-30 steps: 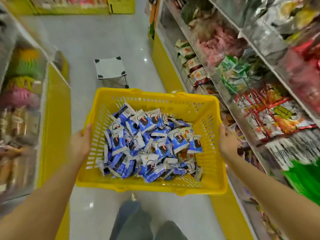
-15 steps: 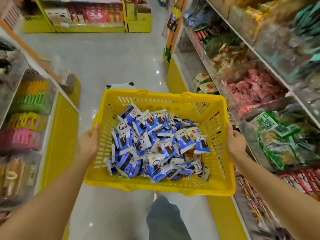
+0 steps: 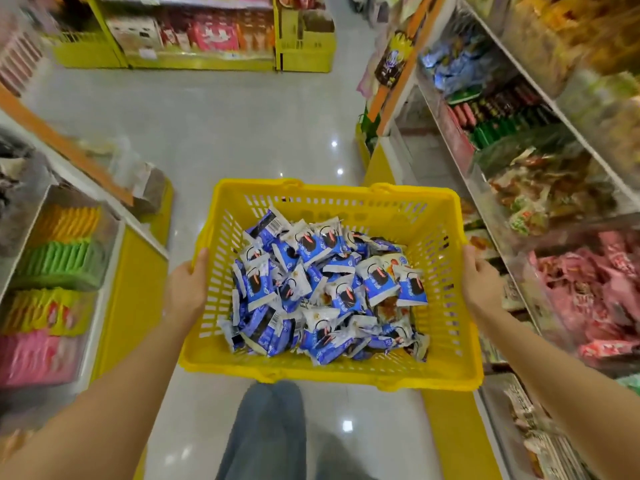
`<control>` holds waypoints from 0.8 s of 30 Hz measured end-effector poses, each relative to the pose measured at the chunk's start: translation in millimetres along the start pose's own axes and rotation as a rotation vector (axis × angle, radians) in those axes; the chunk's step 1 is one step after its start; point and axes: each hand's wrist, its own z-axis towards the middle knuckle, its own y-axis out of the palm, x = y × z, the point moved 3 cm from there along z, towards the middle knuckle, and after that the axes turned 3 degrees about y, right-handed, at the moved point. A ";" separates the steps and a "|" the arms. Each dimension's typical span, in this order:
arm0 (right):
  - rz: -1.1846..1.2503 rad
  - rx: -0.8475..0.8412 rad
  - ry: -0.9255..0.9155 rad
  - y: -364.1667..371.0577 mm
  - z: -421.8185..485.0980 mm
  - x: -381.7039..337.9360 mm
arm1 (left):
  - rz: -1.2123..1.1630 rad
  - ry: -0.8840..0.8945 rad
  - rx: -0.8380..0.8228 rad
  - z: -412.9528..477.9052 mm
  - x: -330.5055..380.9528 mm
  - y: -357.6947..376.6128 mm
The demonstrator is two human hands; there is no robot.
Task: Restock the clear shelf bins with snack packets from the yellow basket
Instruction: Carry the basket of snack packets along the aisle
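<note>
1. Yellow basket [image 3: 329, 374] is held level over the aisle floor, likely so the heaped blue-and-white snack packets [image 3: 325, 289] stay inside.
2. The left hand [image 3: 185, 289] grips its left rim and the right hand [image 3: 479, 285] its right rim.
3. Its long axis runs hand to hand, open top upward; clear shelf bins [image 3: 519, 271] stand just right.

No wording or number is reading clearly anywhere. Only a barcode is showing, on one blue packet [image 3: 272, 226] lying in the yellow basket [image 3: 346, 199], just ahead of the left hand [image 3: 185, 289] and well apart from the right hand [image 3: 481, 284]; its digits are too small to read.
</note>
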 end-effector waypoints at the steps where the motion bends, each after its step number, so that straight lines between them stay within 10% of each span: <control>1: -0.002 0.005 0.000 8.8 9.2 -9.4 | -0.001 0.004 -0.006 16.3 4.2 1.3; 24: 0.049 0.041 0.225 161.2 271.7 -164.1 | 0.001 -0.043 -0.140 357.2 153.9 93.3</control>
